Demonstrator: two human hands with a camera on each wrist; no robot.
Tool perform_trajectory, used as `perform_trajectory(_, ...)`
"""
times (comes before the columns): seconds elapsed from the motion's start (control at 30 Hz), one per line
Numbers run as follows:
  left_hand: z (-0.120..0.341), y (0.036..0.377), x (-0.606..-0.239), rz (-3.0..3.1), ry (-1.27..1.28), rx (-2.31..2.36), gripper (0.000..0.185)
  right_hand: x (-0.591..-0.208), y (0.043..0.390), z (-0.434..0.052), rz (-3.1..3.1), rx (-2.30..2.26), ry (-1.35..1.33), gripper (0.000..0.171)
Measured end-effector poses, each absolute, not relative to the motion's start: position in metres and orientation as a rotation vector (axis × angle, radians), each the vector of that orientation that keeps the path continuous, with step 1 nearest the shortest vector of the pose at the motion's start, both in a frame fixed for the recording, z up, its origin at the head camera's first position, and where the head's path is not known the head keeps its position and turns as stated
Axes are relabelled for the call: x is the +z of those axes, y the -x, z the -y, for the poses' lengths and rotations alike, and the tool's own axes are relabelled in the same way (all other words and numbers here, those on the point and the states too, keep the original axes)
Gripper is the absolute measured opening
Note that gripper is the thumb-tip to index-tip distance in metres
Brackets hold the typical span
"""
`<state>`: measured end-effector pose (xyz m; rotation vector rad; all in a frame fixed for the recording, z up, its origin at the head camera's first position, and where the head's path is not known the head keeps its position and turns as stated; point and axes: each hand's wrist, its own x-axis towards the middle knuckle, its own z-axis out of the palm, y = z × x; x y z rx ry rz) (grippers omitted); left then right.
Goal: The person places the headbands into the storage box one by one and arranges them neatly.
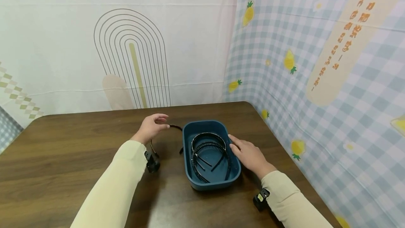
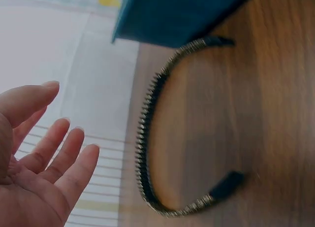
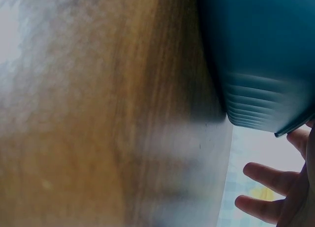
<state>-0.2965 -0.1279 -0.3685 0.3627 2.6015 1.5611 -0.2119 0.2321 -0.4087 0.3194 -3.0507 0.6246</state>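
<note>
A black headband with comb teeth and gold-patterned ends (image 2: 142, 138) lies on the table, left of a blue plastic basket (image 1: 211, 186). Above it hovers my left hand (image 1: 151, 128), fingers loosely bent and apart from the headband in the left wrist view. Part of this headband is hidden behind the hand in the head view. Inside the basket lie black toothed headbands (image 1: 207, 145), overlapping one another. My right hand (image 1: 251, 154) rests against the basket's right rim; its fingers are extended and spread in the right wrist view, with one touching the rim.
Everything stands on a brown wooden table (image 1: 79, 143). A white printed cloth (image 1: 196, 45) hangs behind it, and a blue checked cloth (image 1: 272, 90) hangs along the right edge. Small black cameras are strapped to both wrists.
</note>
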Motion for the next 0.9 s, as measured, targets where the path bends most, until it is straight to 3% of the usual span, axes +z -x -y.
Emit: perform_trajectory(0.9,0.158,0.305,-0.398,-2.858,-0.305,1.279,0.044,-0.408,0.212,-0.231,3.06,0.597,-0.293,0.051)
